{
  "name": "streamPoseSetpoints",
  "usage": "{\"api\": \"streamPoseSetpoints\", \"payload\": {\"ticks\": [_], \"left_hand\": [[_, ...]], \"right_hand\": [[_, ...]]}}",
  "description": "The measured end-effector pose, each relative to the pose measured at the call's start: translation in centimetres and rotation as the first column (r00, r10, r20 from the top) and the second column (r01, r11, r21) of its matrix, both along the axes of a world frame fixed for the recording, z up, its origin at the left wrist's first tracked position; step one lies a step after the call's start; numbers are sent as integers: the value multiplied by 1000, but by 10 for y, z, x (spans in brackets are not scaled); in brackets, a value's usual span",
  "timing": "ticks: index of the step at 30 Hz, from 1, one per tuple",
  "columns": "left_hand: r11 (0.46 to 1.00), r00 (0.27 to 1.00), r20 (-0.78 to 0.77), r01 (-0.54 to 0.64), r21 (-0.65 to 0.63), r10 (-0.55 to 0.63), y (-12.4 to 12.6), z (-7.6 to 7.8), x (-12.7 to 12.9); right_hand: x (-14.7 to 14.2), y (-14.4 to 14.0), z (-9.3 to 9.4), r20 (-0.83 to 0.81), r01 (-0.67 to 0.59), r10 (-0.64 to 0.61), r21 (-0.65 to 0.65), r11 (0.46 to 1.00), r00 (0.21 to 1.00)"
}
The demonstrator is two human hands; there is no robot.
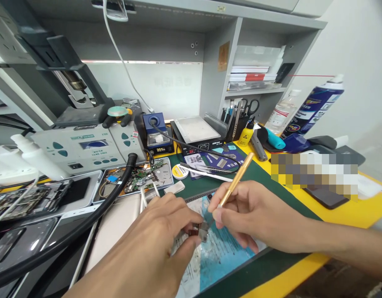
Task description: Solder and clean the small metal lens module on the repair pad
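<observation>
Between the thumb and fingers of my left hand point(169, 231) is a small metallic part point(203, 232) with a reddish-brown section; its exact kind is too small to tell. My right hand point(249, 211) is closed around a gold-handled craft knife point(237, 180), held like a pen with its handle slanting up and right. The knife's tip points down at the small part, though contact cannot be made out. Both hands are over a blue and white printed sheet point(222, 256) on the green work mat point(290, 265).
A tray of circuit boards point(160, 169) lies behind my left hand. A thick black hose point(122, 186) crosses the left side from the rework station point(85, 145). At the back are a soldering unit point(156, 136), a flat heating plate point(195, 130) and a spray can point(318, 107).
</observation>
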State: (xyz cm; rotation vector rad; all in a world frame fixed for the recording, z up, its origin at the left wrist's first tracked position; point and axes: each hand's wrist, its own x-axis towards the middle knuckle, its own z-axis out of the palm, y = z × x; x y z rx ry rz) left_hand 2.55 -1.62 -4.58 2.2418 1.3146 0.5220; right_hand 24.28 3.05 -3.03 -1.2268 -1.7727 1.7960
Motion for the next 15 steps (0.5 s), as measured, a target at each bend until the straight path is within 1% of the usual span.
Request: {"api": "streamPoseSetpoints", "payload": {"ticks": [5, 9, 12, 15], "left_hand": [[1000, 999, -39, 16, 4, -16, 1, 3, 0], [1000, 999, -38, 27, 4, -27, 2, 6, 0], [1000, 999, -36, 24, 20, -23, 2, 4, 0], [1000, 998, -59, 28, 7, -27, 0, 3, -1]], "right_hand": [[2, -6, 6, -28, -34, 36, 72, 997, 999], [3, -5, 5, -52, -18, 24, 118, 993, 998], [3, -6, 2, -90, -5, 13, 89, 996, 996], [2, -8, -2, -127, -15, 21, 47, 999, 992]]}}
